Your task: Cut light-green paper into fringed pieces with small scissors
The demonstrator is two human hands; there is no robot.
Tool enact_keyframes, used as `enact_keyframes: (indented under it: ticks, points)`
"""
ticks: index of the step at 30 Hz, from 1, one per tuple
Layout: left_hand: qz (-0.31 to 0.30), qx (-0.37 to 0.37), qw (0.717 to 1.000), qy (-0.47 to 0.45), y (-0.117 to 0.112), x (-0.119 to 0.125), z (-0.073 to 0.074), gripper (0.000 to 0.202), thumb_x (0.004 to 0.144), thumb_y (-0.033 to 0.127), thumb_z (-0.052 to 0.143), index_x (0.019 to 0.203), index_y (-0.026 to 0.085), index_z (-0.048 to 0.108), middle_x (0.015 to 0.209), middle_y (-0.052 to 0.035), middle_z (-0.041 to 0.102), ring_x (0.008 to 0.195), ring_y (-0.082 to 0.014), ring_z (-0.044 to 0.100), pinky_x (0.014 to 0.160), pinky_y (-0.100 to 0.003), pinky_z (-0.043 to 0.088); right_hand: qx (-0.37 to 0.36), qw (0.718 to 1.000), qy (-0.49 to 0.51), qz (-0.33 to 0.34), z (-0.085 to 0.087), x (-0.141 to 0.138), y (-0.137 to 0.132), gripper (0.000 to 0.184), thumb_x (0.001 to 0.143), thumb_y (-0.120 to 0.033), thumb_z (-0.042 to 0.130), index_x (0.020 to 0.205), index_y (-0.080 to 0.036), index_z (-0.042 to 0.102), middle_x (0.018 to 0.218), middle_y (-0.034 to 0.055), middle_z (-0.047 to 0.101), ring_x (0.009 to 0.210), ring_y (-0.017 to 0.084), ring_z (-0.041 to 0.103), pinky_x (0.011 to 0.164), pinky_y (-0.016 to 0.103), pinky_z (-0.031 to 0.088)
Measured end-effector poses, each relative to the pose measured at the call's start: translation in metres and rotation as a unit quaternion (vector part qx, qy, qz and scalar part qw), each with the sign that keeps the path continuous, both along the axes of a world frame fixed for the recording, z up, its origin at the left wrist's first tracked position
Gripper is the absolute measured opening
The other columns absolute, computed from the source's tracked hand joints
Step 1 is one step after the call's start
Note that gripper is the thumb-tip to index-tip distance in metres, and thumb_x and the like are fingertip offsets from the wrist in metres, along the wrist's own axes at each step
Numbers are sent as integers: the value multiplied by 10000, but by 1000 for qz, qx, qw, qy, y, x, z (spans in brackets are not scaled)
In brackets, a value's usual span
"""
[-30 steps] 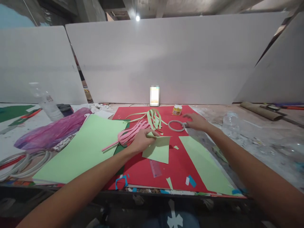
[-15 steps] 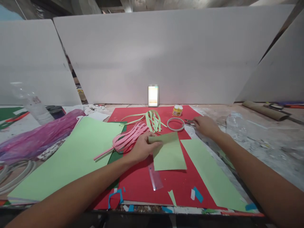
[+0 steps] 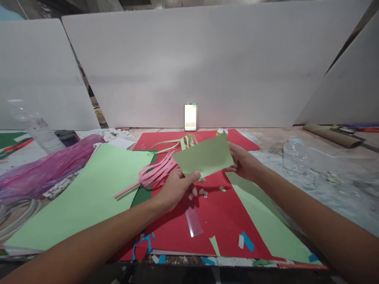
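A rectangular piece of light green paper [image 3: 204,157] is held tilted above the red sheet. My left hand [image 3: 179,187] pinches its lower left edge, thumb in front. At the right end, my right hand [image 3: 244,162] has its fingers closed on the paper's edge, partly hidden behind it. Left of the paper lies a pink fringed paper piece [image 3: 156,173] on a rolled pink stem. Light green paper strips [image 3: 186,142] lie behind the held paper, partly covered. A clear plastic ruler [image 3: 194,223] rests below my left hand. The scissors are not visible.
Green sheets lie left [image 3: 79,189] and right [image 3: 266,213] on the red sheet [image 3: 219,232]. A lit phone [image 3: 190,117] stands against the white board. A yellow jar [image 3: 220,132] is partly hidden. Plastic bottles stand left [image 3: 41,130] and right [image 3: 294,154]. Paper scraps [image 3: 247,241] lie in front.
My right hand has left the scissors' spot and come to the green paper's right edge. The paper has been lifted and tilted, now covering the tape ring and uncovering small scraps.
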State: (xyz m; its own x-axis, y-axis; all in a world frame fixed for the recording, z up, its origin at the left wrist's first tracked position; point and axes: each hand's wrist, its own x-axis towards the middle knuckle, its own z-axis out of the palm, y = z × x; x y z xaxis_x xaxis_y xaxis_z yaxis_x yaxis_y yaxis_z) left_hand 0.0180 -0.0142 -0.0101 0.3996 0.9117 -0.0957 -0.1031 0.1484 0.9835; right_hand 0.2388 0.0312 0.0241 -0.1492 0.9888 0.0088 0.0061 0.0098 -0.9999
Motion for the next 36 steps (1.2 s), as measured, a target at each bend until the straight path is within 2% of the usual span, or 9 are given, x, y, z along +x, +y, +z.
enact_keyframes:
  ticks: [3,5,10,13,16,21,28,32,36]
  points:
    - [62,-11,997,-33,3,0,4,312,737,430,714,786,127,659,500,-4,585,399,-84,491,407,-202,394,-57,991,107,48,1,-7,-15,434,727,-638,631,774,-256,432,419,-132,168,365,67,77,352,216,134]
    - [66,-8,998,-20,4,-1,5,310,728,422,722,787,124,661,507,-11,597,419,-97,518,426,-210,422,-55,989,108,80,0,-10,-21,451,702,-617,676,747,-250,418,412,-136,171,367,60,74,359,217,111]
    - [-7,49,996,80,-4,0,4,349,776,448,673,812,101,680,520,-57,632,436,-133,574,445,-235,447,-15,995,75,58,-7,-22,-26,457,655,-404,809,655,-219,390,443,-121,286,365,31,152,382,230,122]
    - [-49,120,985,117,-12,1,3,354,830,405,619,993,101,697,725,-121,720,606,-184,673,521,-255,488,-34,990,136,-2,-11,-26,-24,476,645,-364,826,659,-226,371,446,-127,261,370,34,154,380,229,162]
    - [-72,251,949,175,-18,0,1,367,853,312,583,1186,172,647,898,-107,751,784,-204,706,690,-295,526,-61,968,228,-88,-11,-21,-18,529,643,-345,834,648,-229,318,447,-129,199,390,45,145,372,211,203]
    - [-87,429,858,268,-19,-3,-6,205,839,214,551,919,209,741,878,-51,762,781,-187,697,725,-287,505,-91,951,271,-121,-14,-5,-7,534,669,-313,821,630,-221,296,434,-119,160,398,55,133,351,196,210]
    - [-31,486,834,258,-12,-6,-6,200,845,208,532,925,176,712,849,-62,751,766,-180,692,708,-272,512,-101,956,263,-78,-22,-14,-10,569,667,-337,830,618,-214,277,451,-118,187,381,36,164,341,178,238]
    - [19,458,860,226,-9,-7,-2,188,836,196,527,907,153,696,804,-65,747,720,-181,700,671,-278,526,-109,956,265,-68,-22,-16,-11,536,681,-330,825,621,-207,307,449,-119,216,375,27,175,343,161,246]
    - [-20,301,942,143,-8,-8,3,232,862,284,532,966,115,652,782,-92,720,639,-187,699,612,-296,547,-101,960,255,-62,-20,-16,-13,526,705,-320,810,617,-209,302,439,-121,215,370,30,168,341,164,239]
